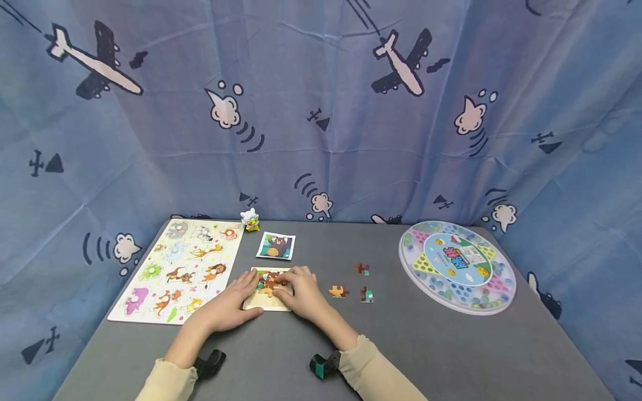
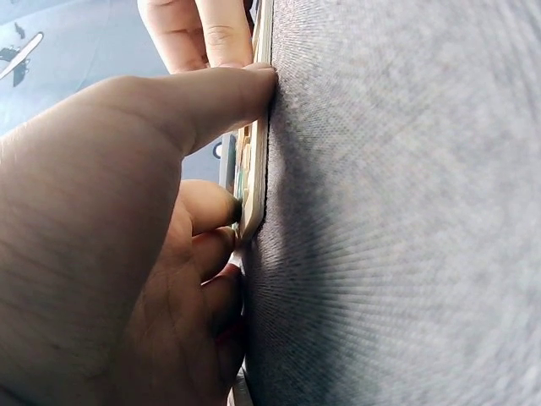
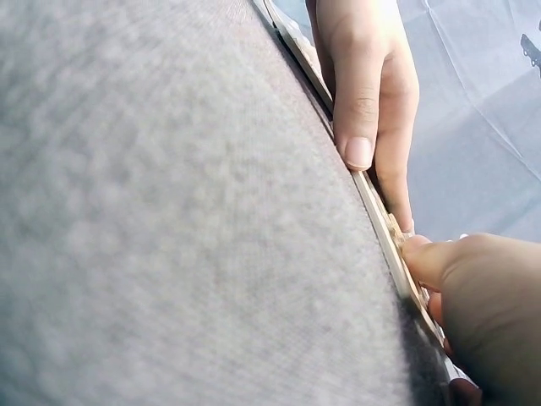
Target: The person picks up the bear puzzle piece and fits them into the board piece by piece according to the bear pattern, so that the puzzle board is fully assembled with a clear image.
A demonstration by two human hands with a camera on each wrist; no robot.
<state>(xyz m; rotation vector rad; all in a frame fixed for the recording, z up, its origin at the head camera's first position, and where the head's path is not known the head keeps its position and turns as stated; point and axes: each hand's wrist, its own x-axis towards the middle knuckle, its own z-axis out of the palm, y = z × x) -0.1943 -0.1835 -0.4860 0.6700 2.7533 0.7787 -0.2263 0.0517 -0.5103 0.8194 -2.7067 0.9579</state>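
A small wooden jigsaw board (image 1: 273,304) with a bear picture lies flat on the grey table, its front strip bare wood. My left hand (image 1: 234,303) holds it at the left, thumb (image 2: 254,85) at the near edge and fingers (image 2: 211,207) along the left side. Over the board's right half, my right hand (image 1: 303,292) pinches a puzzle piece (image 1: 281,283) against the picture with thumb (image 3: 423,258) and forefinger; the piece is mostly hidden by the fingers. Three loose puzzle pieces (image 1: 338,291) lie on the table right of this hand.
Behind the board is a bear picture card (image 1: 276,246). A large animal peg board (image 1: 173,270) lies at the left, with a small white-and-yellow figurine (image 1: 249,219) by its back corner. A round marble game board (image 1: 457,267) rests at the right. A patterned curtain (image 1: 321,111) hangs behind the table.
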